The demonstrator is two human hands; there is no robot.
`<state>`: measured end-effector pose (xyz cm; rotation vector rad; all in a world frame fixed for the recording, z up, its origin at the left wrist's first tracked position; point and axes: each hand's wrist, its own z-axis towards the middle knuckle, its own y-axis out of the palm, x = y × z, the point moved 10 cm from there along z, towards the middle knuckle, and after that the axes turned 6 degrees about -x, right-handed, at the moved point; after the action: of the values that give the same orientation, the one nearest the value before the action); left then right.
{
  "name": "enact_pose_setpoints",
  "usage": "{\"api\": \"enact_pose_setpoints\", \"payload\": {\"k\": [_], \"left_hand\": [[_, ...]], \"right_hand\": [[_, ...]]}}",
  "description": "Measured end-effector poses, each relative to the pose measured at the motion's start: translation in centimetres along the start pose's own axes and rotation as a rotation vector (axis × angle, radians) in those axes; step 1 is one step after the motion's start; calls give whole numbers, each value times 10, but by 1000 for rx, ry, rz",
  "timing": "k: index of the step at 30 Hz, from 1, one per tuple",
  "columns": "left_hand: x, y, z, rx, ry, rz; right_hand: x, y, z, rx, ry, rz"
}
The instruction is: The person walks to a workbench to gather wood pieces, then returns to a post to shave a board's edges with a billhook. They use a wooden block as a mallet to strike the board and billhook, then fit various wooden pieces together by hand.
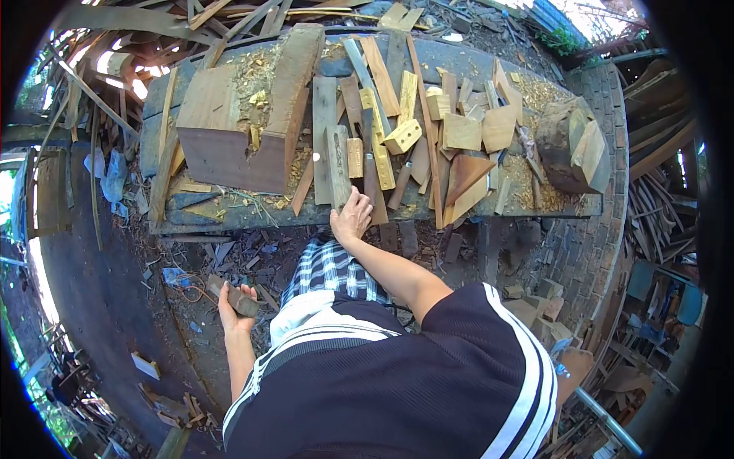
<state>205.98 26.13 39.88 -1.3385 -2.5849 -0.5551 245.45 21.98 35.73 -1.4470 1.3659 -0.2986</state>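
Note:
My left hand (237, 312), low at the left of my body, is closed around a brown-grey block (245, 306) with a flat top. My right hand (352, 217) is at the bench's front edge, thumb and fingers about the near end of a grey wooden bar (337, 164) with a row of slots along it. Right beside that bar stands a small light wood block (355, 157). Chisels with wooden handles (371, 180) lie just right of my fingers. Beyond them are a long yellow strip with holes (378, 138) and a yellow block with holes (403, 136).
A large hollowed timber block (229, 157) fills the bench's left side, with wood shavings around it. Offcuts and boards (462, 131) crowd the right half, near a log stump (567, 145). A low brick wall (612, 176) runs along the right. Scrap wood litters the ground.

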Motion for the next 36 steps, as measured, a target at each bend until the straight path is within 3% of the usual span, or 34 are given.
{"api": "enact_pose_setpoints", "payload": {"k": [3,7,9,19,22,23,25,29,31,33,36], "left_hand": [[-10,4,9,-52,-21,-36],[-9,25,-3,-85,12,-41],[-5,26,-3,-123,22,-43],[1,-36,-17,-7,121,-317],[4,-62,-22,0,130,-402],[1,-73,-23,16,129,-445],[-2,-99,-23,53,106,-471],[-1,-157,-18,104,82,-548],[10,-178,-20,119,103,-611],[19,-199,-20,99,97,-641],[36,-242,-17,79,147,-669]], "right_hand": [[-3,-2,8,-8,-66,-78],[3,-3,19,-144,132,13],[4,-3,24,-130,109,27],[22,39,64,-237,264,-83],[-1,41,65,-348,170,257],[-1,45,72,-345,170,238],[-15,77,78,-516,166,723],[-28,93,75,-408,240,626],[-35,80,70,-160,232,433],[-49,90,60,-197,184,402],[-53,103,42,-206,325,311]]}}
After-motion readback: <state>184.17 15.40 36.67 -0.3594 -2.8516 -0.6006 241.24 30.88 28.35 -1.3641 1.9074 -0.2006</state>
